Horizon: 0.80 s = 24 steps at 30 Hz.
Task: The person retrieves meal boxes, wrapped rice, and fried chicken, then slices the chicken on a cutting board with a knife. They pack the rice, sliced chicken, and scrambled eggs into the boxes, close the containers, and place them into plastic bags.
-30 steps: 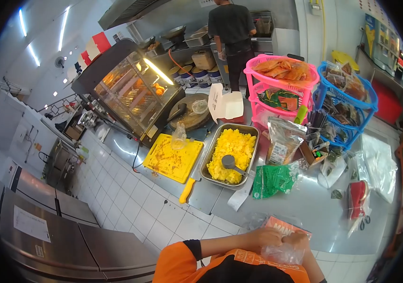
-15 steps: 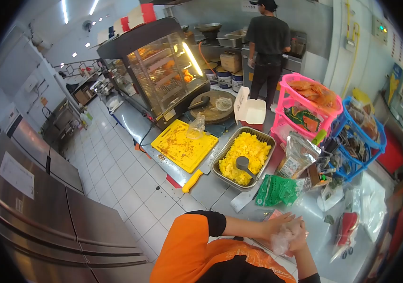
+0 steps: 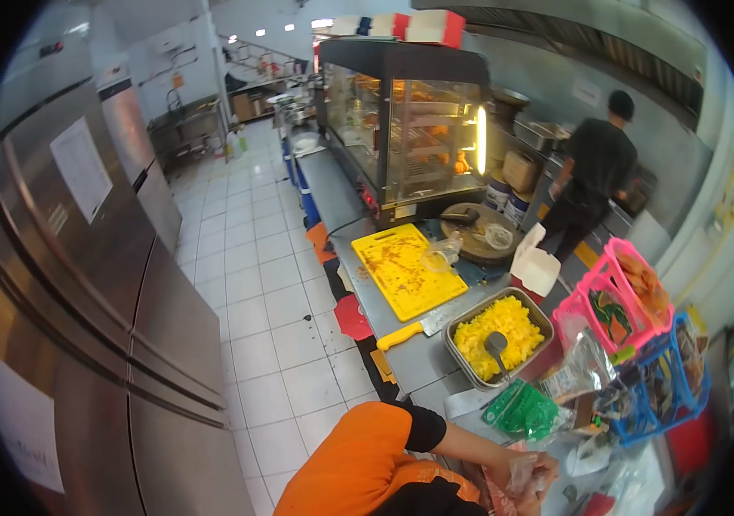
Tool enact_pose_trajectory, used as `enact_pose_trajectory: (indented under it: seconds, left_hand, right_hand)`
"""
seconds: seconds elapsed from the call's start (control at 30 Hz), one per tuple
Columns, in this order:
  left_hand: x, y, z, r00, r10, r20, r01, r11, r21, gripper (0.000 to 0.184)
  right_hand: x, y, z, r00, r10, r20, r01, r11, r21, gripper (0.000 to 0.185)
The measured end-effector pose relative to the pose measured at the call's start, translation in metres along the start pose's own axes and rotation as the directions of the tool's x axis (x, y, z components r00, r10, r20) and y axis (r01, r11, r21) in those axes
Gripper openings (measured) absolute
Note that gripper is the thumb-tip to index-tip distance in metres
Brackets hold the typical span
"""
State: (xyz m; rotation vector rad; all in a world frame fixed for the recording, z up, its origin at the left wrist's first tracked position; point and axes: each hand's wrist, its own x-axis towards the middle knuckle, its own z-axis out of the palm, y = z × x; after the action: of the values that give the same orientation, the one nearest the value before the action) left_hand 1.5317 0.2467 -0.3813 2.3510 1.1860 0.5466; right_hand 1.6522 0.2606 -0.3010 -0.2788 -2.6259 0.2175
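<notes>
Near the bottom edge, my left hand (image 3: pixel 501 467) and my right hand (image 3: pixel 542 475) are pressed together around crumpled clear plastic (image 3: pixel 522 471). Part of an orange-red printed packet (image 3: pixel 497 497) shows beneath them. A green plastic packet (image 3: pixel 525 411) lies just above my hands on the metal counter. Behind it stands a steel tray (image 3: pixel 450 336) of yellow food with a grey scoop (image 3: pixel 496 344) in it. A yellow-handled knife (image 3: pixel 401 334) lies between the tray and a stained yellow cutting board (image 3: pixel 401 271).
A glass warming cabinet (image 3: pixel 431 138) stands behind the board. Pink (image 3: pixel 586 297) and blue baskets (image 3: pixel 642 434) hold packets at the right. An open white box (image 3: pixel 536 271) is behind the tray. Another person (image 3: pixel 599 163) stands farther back. Steel refrigerators (image 3: pixel 160 370) line the left.
The view has swung left, so the counter things appear farther right. My hands have come together, bunching the clear plastic over the printed packet.
</notes>
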Motion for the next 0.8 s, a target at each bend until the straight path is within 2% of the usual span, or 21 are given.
enact_pose_trajectory:
  seconds: [0.2, 0.27, 0.3, 0.37, 0.4, 0.43, 0.47, 0.5, 0.53, 0.57, 0.6, 0.63, 0.67, 0.7, 0.73, 0.8]
  left_hand:
    - [0.011, 0.007, 0.004, 0.988, -0.153, 0.011, 0.151, 0.983, 0.104, 0.057]
    - [0.009, 0.004, -0.003, 0.981, -0.194, 0.008, 0.191, 0.974, 0.121, 0.050]
    - [0.008, 0.003, -0.007, 0.977, -0.214, 0.006, 0.212, 0.969, 0.124, 0.047]
    - [0.006, -0.005, -0.025, 0.971, -0.238, -0.009, 0.237, 0.964, 0.118, 0.041]
    - [0.008, -0.008, -0.033, 0.974, -0.226, -0.021, 0.227, 0.968, 0.102, 0.038]
    - [0.013, -0.012, -0.043, 0.985, -0.165, -0.052, 0.169, 0.982, 0.082, 0.036]
    - [0.010, -0.017, -0.062, 0.991, -0.103, -0.085, 0.107, 0.993, 0.053, 0.035]
    - [0.006, -0.020, -0.079, 0.992, -0.048, -0.113, 0.050, 0.999, 0.021, 0.034]
    - [0.001, -0.015, -0.102, 0.972, -0.122, -0.202, 0.135, 0.990, 0.051, 0.035]
    - [0.003, -0.018, -0.125, 0.957, -0.061, -0.282, 0.062, 0.998, -0.006, 0.035]
    - [0.005, -0.021, -0.148, 0.933, 0.001, -0.360, -0.021, 0.998, -0.051, 0.035]
    - [0.007, -0.023, -0.172, 0.899, 0.063, -0.434, -0.109, 0.991, -0.082, 0.035]
    - [0.013, -0.007, -0.183, 0.815, -0.077, -0.574, -0.058, 0.976, -0.212, 0.037]
    - [0.018, 0.010, -0.194, 0.694, -0.213, -0.688, -0.057, 0.936, -0.347, 0.039]
    - [0.015, 0.029, -0.212, 0.709, -0.377, -0.596, -0.046, 0.818, -0.573, 0.040]
    - [0.021, 0.045, -0.214, 0.712, -0.335, -0.617, -0.046, 0.854, -0.518, 0.040]
  right_hand:
    - [0.020, -0.011, -0.031, 0.990, 0.093, 0.105, -0.113, 0.974, 0.197, 0.049]
    - [0.018, -0.006, -0.043, 0.957, 0.184, 0.223, -0.236, 0.942, 0.239, 0.051]
    - [0.007, 0.008, -0.049, 0.885, 0.276, 0.375, -0.352, 0.924, 0.150, 0.059]
    - [-0.002, -0.009, -0.072, 0.907, 0.371, 0.199, -0.418, 0.848, 0.325, 0.029]
    - [-0.010, -0.014, -0.087, 0.896, 0.431, 0.101, -0.434, 0.809, 0.396, 0.026]
    - [-0.023, -0.006, -0.081, 0.920, 0.377, -0.108, -0.247, 0.771, 0.587, 0.025]
    - [-0.056, 0.009, -0.076, 0.861, 0.493, -0.125, -0.259, 0.635, 0.728, 0.034]
    - [-0.067, 0.011, -0.068, 0.818, 0.489, -0.303, -0.162, 0.701, 0.694, 0.036]
    - [-0.061, 0.003, -0.058, 0.722, 0.464, -0.514, -0.136, 0.823, 0.552, 0.039]
    - [-0.070, 0.005, -0.044, 0.698, 0.393, -0.599, -0.140, 0.895, 0.424, 0.048]
    - [-0.089, 0.015, -0.026, 0.774, 0.234, -0.588, -0.188, 0.972, 0.141, 0.066]
    - [-0.095, 0.024, -0.019, 0.883, -0.059, -0.466, -0.074, 0.962, -0.262, 0.083]
    - [-0.101, 0.029, -0.006, 0.939, -0.048, -0.339, -0.057, 0.955, -0.292, 0.080]
    - [-0.096, 0.033, 0.010, 0.955, 0.071, -0.287, -0.137, 0.966, -0.219, 0.078]
    - [-0.088, 0.043, 0.025, 0.937, 0.188, -0.296, -0.237, 0.961, -0.140, 0.076]
    - [-0.077, 0.061, 0.038, 0.881, 0.321, -0.347, -0.362, 0.930, -0.060, 0.071]
